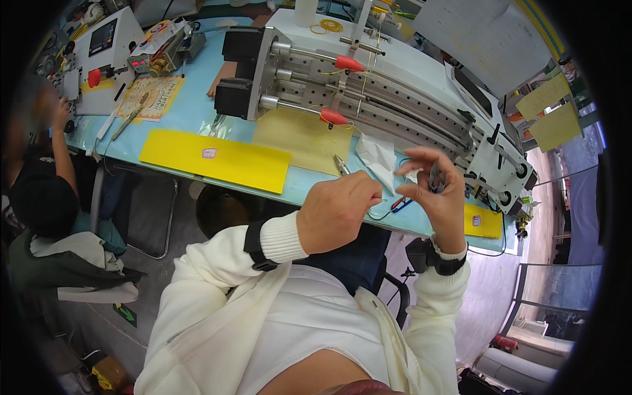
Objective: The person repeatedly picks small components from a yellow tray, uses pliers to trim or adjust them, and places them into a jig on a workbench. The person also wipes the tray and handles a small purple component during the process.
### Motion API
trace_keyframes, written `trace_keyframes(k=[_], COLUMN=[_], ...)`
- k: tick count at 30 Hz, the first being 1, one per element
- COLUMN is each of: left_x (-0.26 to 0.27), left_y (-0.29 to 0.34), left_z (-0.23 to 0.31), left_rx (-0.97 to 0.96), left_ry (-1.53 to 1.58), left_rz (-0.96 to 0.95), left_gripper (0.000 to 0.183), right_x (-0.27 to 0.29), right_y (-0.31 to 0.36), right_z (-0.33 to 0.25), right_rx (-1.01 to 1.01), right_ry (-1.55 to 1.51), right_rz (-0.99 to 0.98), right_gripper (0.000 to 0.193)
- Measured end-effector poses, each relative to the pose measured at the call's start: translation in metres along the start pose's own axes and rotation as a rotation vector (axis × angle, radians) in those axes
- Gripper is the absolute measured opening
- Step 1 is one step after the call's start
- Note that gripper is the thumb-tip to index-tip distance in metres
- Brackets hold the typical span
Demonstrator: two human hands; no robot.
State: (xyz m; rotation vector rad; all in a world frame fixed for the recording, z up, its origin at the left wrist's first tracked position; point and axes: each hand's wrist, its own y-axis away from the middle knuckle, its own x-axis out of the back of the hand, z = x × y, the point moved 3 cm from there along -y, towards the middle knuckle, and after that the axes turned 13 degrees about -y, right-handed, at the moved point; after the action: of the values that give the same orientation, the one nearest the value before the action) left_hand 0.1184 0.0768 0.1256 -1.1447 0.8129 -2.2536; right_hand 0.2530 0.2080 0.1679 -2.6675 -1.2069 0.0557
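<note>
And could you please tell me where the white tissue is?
The white tissue lies right of centre in the head view, just left of the right hand, near the metal machine.

Bright, soft light; straight lines bow toward the black rim.

Lettering (162, 99) marks a printed card (146, 89), a label (209, 153) the long yellow strip (250, 168), a green arrow (125, 312) the floor (157, 280).

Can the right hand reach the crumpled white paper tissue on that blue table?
Probably yes: the right hand appears close to the white paper tissue, and nothing visibly blocks the way.
</note>
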Motion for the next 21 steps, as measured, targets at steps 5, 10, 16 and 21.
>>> trace_keyframes(k=[5,10,16,21], left_x=[0.018,0.03,0.05,0.081], left_y=[0.022,0.032,0.043,0.061], left_z=[-0.005,-0.007,-0.026,-0.056], left_rx=[0.192,0.296,0.497,0.667], left_ry=[0.234,0.426,0.525,0.41], left_rz=[-0.093,-0.107,-0.061,0.082], left_gripper=[0.007,0.006,0.003,0.005], right_x=[-0.018,-0.042,-0.046,-0.078], right_y=[-0.036,-0.058,-0.06,-0.061], right_z=[0.013,0.038,0.055,0.044], right_rx=[0.06,0.039,-0.042,0.042], right_ry=[0.338,0.566,0.546,0.496], right_rz=[0.211,0.124,0.094,-0.042], right_gripper=[0.029,0.035,0.021,0.011])
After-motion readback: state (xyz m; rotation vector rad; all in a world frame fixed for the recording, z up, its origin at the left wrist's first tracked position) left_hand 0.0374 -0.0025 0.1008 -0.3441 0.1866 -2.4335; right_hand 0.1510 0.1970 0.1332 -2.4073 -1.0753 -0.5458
